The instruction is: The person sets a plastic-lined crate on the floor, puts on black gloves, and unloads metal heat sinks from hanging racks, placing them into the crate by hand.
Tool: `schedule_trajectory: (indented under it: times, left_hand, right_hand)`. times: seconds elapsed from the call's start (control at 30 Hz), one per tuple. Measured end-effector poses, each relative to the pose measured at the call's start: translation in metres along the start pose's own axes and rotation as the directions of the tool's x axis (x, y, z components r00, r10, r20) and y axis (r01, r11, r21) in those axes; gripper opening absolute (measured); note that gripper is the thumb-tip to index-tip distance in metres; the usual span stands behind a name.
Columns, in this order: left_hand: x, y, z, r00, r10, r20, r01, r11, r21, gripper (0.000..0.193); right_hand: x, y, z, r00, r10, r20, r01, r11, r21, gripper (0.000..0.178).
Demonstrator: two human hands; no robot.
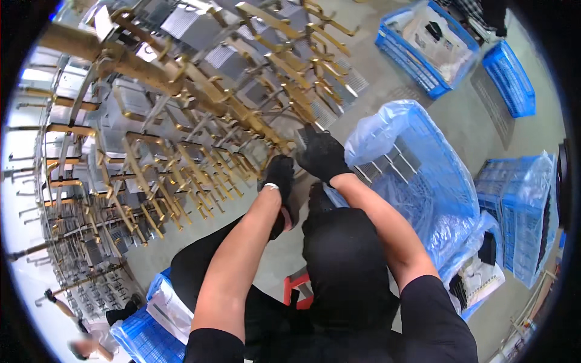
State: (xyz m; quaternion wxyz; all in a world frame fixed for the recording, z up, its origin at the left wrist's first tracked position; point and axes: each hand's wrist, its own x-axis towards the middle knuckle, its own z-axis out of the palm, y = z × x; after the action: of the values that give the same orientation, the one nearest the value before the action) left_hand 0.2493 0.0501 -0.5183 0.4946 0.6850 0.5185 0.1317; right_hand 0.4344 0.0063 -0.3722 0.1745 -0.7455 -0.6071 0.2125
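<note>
Both of my hands wear black gloves and meet at the low end of a rack pole [251, 124] with brass-coloured hooks. My right hand [324, 156] is closed at the edge of a small grey ribbed metal plate [301, 139]. Just left of it, my left hand [279, 171] has its fingers curled in beside the lowest hooks; what they grip is hidden. More grey finned metal plates [189, 27] hang from the hooks above. By my right wrist stands a blue crate lined with clear plastic [445, 163], with several thin metal pieces [387, 162] inside.
Blue crates stand at the upper right [423, 75], far right [514, 81] and right [514, 212]. Another blue crate [148, 333] sits lower left, near another person's arm [63, 307]. A red stool [298, 287] shows between my legs. Hook racks [139, 157] fill the left.
</note>
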Motion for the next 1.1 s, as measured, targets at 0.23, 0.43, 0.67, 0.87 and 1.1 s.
schedule_trajectory:
  times: [0.23,0.43,0.67,0.87,1.1]
  left_hand:
    - [-0.033,-0.019,-0.029,0.982,-0.047,0.182,0.022,0.990,0.139,0.015]
    - [-0.049,0.067,-0.008,0.951,-0.265,0.158,0.306,0.880,-0.363,0.026]
    - [-0.040,0.021,-0.008,0.883,0.452,0.130,-0.453,0.743,0.493,0.029]
    - [-0.052,0.023,-0.013,0.913,0.364,0.187,-0.405,0.739,0.538,0.028]
    - [-0.042,0.005,-0.012,0.942,0.281,0.185,-0.330,0.878,0.348,0.025]
  right_hand:
    - [-0.074,0.002,-0.111,0.974,-0.059,-0.220,0.151,0.891,0.427,0.076]
    - [-0.166,0.139,-0.117,0.891,0.202,-0.406,-0.082,0.952,0.294,0.063]
    - [-0.188,0.247,-0.011,0.982,0.130,-0.140,-0.151,0.977,-0.153,0.058]
    - [-0.154,0.220,0.012,0.945,0.255,-0.206,-0.311,0.897,-0.315,0.054]
    - [-0.153,0.236,0.033,0.924,0.158,-0.349,-0.307,0.850,-0.429,0.057]
